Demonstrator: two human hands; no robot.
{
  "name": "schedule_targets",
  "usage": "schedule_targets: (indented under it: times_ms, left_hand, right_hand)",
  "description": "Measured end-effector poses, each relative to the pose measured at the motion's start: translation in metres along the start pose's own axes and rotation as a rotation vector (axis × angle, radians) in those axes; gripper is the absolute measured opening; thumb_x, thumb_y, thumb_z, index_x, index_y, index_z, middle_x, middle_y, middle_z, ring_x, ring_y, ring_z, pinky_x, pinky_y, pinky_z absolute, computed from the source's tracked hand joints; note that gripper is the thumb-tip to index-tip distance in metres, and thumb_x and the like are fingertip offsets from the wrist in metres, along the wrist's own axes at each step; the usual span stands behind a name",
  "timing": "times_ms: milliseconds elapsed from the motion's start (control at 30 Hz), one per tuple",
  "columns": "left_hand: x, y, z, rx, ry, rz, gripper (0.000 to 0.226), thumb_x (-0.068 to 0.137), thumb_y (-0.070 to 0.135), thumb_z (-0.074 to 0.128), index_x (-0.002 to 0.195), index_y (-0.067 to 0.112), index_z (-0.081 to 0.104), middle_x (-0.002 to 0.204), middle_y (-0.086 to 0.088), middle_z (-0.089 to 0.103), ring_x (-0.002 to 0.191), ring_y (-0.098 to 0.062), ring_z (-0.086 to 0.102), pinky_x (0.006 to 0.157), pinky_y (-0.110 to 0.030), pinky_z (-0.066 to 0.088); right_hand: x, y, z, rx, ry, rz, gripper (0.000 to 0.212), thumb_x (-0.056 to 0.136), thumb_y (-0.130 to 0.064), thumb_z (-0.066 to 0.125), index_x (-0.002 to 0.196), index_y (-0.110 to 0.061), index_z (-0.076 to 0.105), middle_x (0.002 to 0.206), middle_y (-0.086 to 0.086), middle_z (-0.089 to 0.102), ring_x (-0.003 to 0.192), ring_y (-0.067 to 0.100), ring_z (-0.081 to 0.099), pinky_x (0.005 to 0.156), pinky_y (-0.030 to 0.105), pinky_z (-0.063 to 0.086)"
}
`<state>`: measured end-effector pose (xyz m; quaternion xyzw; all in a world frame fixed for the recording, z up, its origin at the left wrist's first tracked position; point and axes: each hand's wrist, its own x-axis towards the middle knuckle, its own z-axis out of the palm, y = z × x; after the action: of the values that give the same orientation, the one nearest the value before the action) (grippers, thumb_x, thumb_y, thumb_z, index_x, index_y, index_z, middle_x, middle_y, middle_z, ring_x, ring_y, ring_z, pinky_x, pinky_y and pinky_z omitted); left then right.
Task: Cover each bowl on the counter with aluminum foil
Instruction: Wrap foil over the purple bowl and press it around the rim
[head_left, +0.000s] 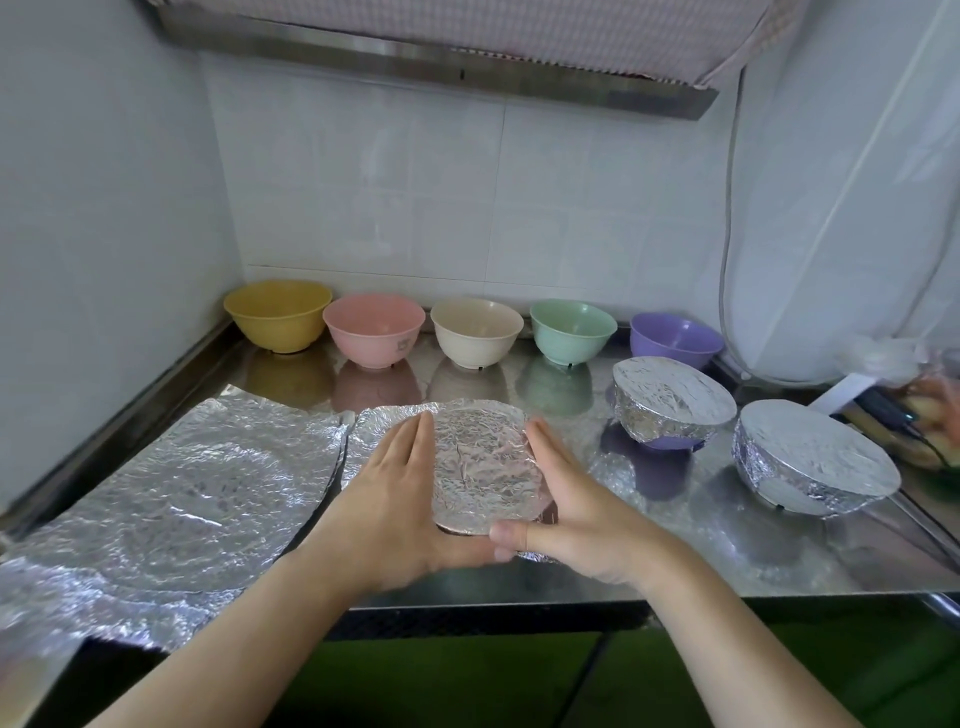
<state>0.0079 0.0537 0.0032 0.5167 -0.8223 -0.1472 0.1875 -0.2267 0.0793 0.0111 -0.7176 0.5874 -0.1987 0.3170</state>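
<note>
Left hand (400, 488) and right hand (566, 499), fingers straight, pressing foil (480, 467) down opposite sides of a bowl at tabletop (701, 545) centre; spare sheets (171, 499) at nine o'clock, two wrapped bowls (670, 405) at three, five bare bowls (374, 335), yellow to purple, lined along the wall at twelve

Range hood (431, 57) overhead; white cable (727, 218) down tiled wall (467, 197); blurred bagged items (919, 410) far right.
</note>
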Motion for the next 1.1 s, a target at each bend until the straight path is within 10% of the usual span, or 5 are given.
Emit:
schedule_targets:
  times_ms: [500, 700, 900, 1100]
  left_hand:
    - [0.005, -0.013, 0.011, 0.073, 0.123, 0.076, 0.162, 0.048, 0.105, 0.06, 0.166, 0.009, 0.005, 0.172, -0.004, 0.018, 0.159, -0.019, 0.014, 0.13, -0.035, 0.017]
    - [-0.002, -0.005, -0.011, -0.013, -0.055, 0.062, 0.166, 0.041, 0.107, 0.061, 0.162, 0.029, -0.021, 0.172, 0.014, -0.013, 0.16, -0.013, -0.006, 0.13, -0.043, 0.016]
    - [0.008, 0.003, -0.011, -0.071, 0.013, 0.052, 0.103, 0.088, 0.09, 0.029, 0.167, 0.029, 0.002, 0.173, 0.015, 0.001, 0.158, -0.008, 0.008, 0.128, -0.037, 0.016]
    - [0.025, 0.007, 0.01, 0.107, 0.107, 0.085, 0.077, 0.098, 0.052, 0.001, 0.151, 0.012, 0.04, 0.162, -0.008, 0.033, 0.151, -0.023, 0.024, 0.126, -0.038, 0.018]
  right_hand:
    - [0.003, 0.01, 0.008, -0.123, 0.151, -0.07, 0.153, 0.054, -0.087, 0.078, 0.166, -0.039, -0.013, 0.174, -0.024, -0.002, 0.159, -0.003, 0.008, 0.132, 0.032, 0.015]
    - [-0.005, 0.009, 0.004, -0.193, 0.056, -0.093, 0.15, 0.066, -0.074, 0.086, 0.161, -0.044, -0.027, 0.164, -0.035, -0.032, 0.158, -0.002, -0.011, 0.132, 0.035, 0.01]
    - [-0.001, -0.019, -0.029, 0.14, -0.028, -0.138, 0.09, 0.09, -0.056, 0.059, 0.167, -0.044, 0.015, 0.167, -0.041, -0.002, 0.148, -0.025, -0.006, 0.127, 0.027, 0.005]
    - [0.06, -0.034, -0.01, -0.153, 0.177, -0.171, 0.046, 0.112, -0.03, 0.044, 0.158, -0.027, 0.048, 0.162, -0.016, 0.042, 0.148, 0.0, 0.036, 0.127, 0.034, 0.027]
